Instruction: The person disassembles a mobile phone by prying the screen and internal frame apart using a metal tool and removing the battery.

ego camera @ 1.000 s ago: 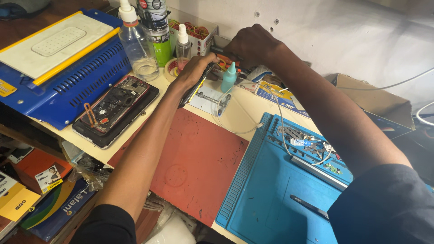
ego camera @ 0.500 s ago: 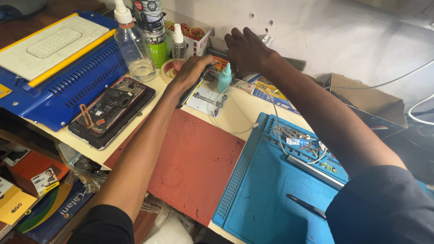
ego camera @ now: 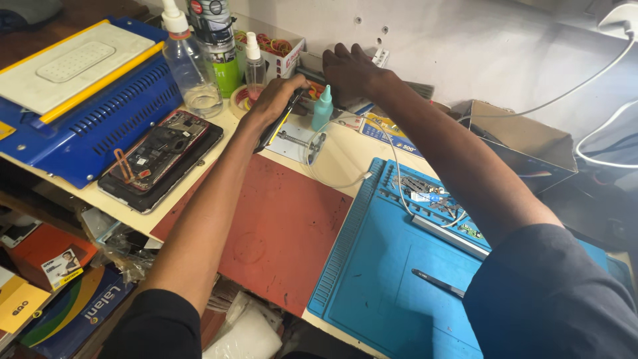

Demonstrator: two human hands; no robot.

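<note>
- Left hand (ego camera: 276, 100), upper centre of frame: fingers clamped around a slim dark phone (ego camera: 279, 123) with a yellowish edge.
- Phone's long axis runs diagonally, upper right to lower left; it sits in the left hand, the right hand just beyond to the upper right.
- Right hand (ego camera: 352, 70) reaches to the back wall, fingers spread over small clutter; whether it grips anything, cannot tell.
- Small teal dropper bottle (ego camera: 322, 110), smooth plastic, stands upright between the hands.
- Opened phone (ego camera: 159, 156), glossy with exposed internals, lies flat left of centre.
- Red mat (ego camera: 286, 233) matte, scuffed; blue mat (ego camera: 392, 279) ribbed along its edge, rubbery.
</note>
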